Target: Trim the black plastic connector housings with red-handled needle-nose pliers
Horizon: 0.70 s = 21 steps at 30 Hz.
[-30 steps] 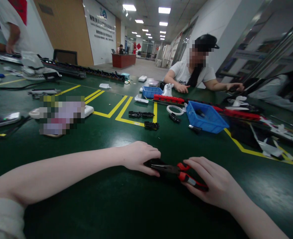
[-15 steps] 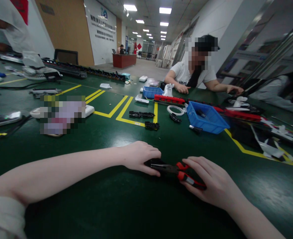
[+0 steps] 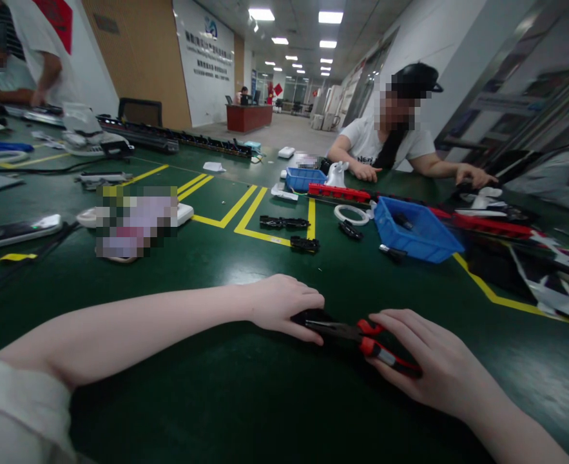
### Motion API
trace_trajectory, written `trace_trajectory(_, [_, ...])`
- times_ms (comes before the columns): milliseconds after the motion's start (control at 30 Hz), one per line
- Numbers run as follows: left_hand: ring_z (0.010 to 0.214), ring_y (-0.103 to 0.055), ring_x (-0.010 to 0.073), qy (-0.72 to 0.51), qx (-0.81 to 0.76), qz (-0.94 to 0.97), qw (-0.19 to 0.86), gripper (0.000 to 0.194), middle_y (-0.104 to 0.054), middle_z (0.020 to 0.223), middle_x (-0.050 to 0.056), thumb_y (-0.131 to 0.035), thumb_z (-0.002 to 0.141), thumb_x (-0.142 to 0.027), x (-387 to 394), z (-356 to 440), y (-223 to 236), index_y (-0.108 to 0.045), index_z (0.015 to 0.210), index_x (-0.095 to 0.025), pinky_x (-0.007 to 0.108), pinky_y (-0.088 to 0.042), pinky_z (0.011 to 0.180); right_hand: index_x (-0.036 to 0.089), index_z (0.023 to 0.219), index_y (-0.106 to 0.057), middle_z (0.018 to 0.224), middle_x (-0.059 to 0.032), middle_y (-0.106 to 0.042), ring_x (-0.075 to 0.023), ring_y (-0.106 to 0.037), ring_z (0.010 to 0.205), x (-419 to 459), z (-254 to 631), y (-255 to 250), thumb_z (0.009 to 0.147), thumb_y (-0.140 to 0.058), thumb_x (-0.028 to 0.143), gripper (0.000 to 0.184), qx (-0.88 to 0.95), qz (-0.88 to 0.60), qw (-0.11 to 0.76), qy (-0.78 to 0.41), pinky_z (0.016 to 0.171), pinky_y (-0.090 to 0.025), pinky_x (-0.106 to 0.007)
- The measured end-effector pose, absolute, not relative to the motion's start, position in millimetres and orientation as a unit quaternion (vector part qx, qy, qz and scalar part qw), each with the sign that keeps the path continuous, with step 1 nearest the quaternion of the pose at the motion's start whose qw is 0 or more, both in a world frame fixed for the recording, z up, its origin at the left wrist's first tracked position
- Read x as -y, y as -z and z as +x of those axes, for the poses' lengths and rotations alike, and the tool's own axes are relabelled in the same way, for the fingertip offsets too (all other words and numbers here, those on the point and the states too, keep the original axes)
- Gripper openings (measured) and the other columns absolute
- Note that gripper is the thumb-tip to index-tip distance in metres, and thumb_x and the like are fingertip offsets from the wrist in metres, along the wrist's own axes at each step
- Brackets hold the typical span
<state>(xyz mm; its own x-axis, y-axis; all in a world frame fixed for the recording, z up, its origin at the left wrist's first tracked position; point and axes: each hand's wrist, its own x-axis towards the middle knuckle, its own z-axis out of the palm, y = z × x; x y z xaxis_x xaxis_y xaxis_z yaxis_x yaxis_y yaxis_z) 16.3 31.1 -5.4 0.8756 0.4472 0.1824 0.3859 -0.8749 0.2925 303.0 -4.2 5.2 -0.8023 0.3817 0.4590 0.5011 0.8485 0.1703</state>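
Note:
My right hand (image 3: pixel 439 361) is closed around the red-and-black handles of a pair of long-nose pliers (image 3: pixel 342 330). The jaws point left, toward my left hand (image 3: pixel 289 306). That hand grips a small black part (image 3: pixel 304 317) between thumb and fingers, and much of the part is hidden by them. The plier tips lie against or right in front of the black part; whether they pinch it I cannot tell. Beyond my hands, two dark jointed parts rest on the green table: a longer black part (image 3: pixel 284 222) and a shorter black part (image 3: pixel 304 244).
A blue bin (image 3: pixel 417 235) holding dark parts stands right of centre, beside a white ring of cable (image 3: pixel 352 215). A smaller blue bin (image 3: pixel 306 178) is farther back. To the left lie a phone (image 3: pixel 136 225) and a dark handheld device (image 3: pixel 23 230). Across the table sits a person (image 3: pixel 385 145).
The whole view has shifted slightly, so everything appears a little farther right. Both hands keep the same hold on the pliers and the black part.

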Motion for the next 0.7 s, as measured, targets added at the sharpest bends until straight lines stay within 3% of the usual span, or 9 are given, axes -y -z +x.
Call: trace_trajectory(700, [0.076,-0.061,0.0167,-0.115,-0.206,0.964,0.120,0.042,-0.064,0.092,0.003,-0.057,0.090,-0.059,-35.1,15.9,4.9,-0.055,0.097,-0.017,0.027,-0.041,0.063,0.020,0.118,-0.058,0.103,-0.0104,-0.069,-0.0229,-0.069,0.085,-3.0,307.9,11.5,0.083,-0.063,0.036,0.039,0.931,-0.259,0.240,0.090,0.068,-0.060,-0.033])
